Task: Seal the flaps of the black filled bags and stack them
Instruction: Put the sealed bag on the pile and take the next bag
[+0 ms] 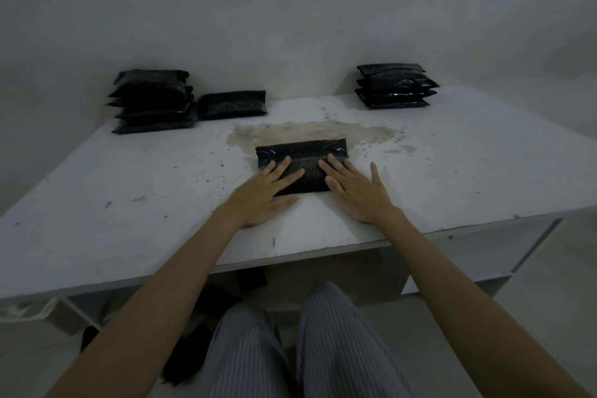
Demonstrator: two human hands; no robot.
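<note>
A black filled bag [303,155] lies flat in the middle of the white table [129,191]. My left hand [268,194] rests on the bag's near left part with straight fingers spread. My right hand [355,191] presses on its near right part, fingers straight, thumb out over the table. A stack of several black bags [151,100] stands at the back left, with a single black bag [232,104] beside it. Another stack of black bags [395,86] stands at the back right.
The tabletop is worn, with a brownish bare patch [310,132] just behind the bag. A pale wall rises right behind the table. My legs in striped trousers [290,349] are below the near table edge.
</note>
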